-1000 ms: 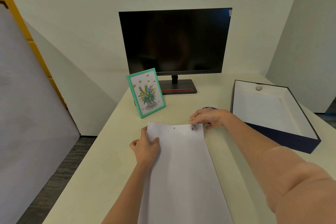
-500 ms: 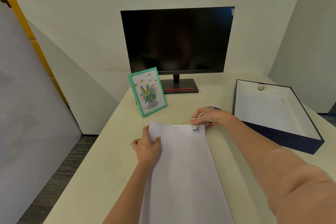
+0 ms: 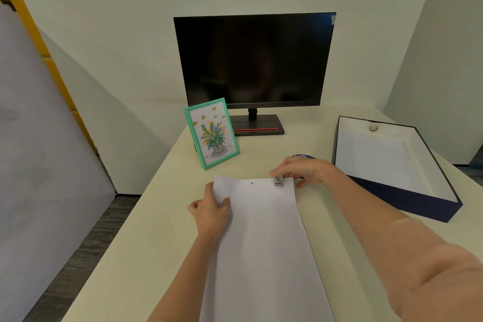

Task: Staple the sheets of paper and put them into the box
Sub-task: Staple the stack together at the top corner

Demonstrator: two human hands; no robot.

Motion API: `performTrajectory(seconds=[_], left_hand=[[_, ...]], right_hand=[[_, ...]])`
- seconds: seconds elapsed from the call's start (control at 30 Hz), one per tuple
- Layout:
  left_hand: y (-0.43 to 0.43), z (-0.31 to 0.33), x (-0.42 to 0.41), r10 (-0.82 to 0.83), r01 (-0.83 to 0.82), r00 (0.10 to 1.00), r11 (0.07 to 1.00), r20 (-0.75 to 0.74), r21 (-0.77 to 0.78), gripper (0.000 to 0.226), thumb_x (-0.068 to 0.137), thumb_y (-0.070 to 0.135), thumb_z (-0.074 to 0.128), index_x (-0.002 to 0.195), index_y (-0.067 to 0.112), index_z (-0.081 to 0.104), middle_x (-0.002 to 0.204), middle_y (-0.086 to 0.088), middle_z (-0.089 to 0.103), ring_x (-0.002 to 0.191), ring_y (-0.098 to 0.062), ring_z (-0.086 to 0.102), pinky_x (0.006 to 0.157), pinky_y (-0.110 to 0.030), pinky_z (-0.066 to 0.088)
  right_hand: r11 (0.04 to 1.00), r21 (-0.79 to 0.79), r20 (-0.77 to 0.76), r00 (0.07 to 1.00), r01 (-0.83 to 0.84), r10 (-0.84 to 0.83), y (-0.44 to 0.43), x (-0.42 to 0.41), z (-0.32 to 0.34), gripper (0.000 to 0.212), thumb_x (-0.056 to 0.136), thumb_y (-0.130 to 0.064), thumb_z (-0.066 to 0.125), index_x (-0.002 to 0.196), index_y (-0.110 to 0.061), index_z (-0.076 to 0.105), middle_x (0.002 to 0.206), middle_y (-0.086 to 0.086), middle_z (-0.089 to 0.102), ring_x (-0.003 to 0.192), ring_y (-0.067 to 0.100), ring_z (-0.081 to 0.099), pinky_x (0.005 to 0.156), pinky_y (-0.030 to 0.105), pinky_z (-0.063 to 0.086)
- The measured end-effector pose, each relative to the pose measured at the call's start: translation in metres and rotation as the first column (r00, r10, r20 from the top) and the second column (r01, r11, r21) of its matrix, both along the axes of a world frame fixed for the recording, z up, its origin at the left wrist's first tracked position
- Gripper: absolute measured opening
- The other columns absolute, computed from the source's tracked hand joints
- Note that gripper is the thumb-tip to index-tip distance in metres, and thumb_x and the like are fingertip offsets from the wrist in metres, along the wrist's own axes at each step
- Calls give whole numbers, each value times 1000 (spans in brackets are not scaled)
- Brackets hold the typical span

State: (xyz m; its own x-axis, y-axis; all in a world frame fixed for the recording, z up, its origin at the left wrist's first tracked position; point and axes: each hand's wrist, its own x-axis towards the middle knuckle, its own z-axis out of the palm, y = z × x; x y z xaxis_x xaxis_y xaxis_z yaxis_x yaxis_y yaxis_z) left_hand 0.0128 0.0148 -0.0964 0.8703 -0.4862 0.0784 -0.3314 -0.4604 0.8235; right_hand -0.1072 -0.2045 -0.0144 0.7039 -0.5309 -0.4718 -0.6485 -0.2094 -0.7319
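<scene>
Now | cream desk [image 3: 146, 238], white walls | left hand [image 3: 211, 213] pinning sheets [image 3: 261, 243] | right hand [image 3: 304, 170] gripping stapler [image 3: 278, 181]

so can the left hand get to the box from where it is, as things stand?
Probably not directly. The left hand pins the left edge of the sheets of paper; the box sits far right, beyond the right hand and its forearm, which cross the path.
</scene>
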Motion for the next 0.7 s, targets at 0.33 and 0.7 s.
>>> performTrajectory(seconds=[0.33, 0.7], left_hand=[[-1, 2, 1, 7, -7, 1000, 1000, 23, 15, 34, 89, 23, 50, 122, 17, 42, 83, -3, 56, 104, -33, 40, 79, -24, 15], [12, 38, -12, -85, 82, 996, 994, -36, -72, 27, 92, 15, 47, 118, 14, 40, 92, 3, 59, 96, -30, 48, 105, -36, 22]], right_hand=[[959, 86, 305, 910, 268, -282, 15, -21, -9, 56, 66, -38, 82, 114, -27, 55, 115, -1, 64, 108, 17, 59, 79, 35, 47], [756, -619, -98, 933, 214, -345, 58, -100, -30, 54, 79, -49, 58, 116, -13, 44, 119, 8, 48, 107, 26, 54, 73, 31, 42]])
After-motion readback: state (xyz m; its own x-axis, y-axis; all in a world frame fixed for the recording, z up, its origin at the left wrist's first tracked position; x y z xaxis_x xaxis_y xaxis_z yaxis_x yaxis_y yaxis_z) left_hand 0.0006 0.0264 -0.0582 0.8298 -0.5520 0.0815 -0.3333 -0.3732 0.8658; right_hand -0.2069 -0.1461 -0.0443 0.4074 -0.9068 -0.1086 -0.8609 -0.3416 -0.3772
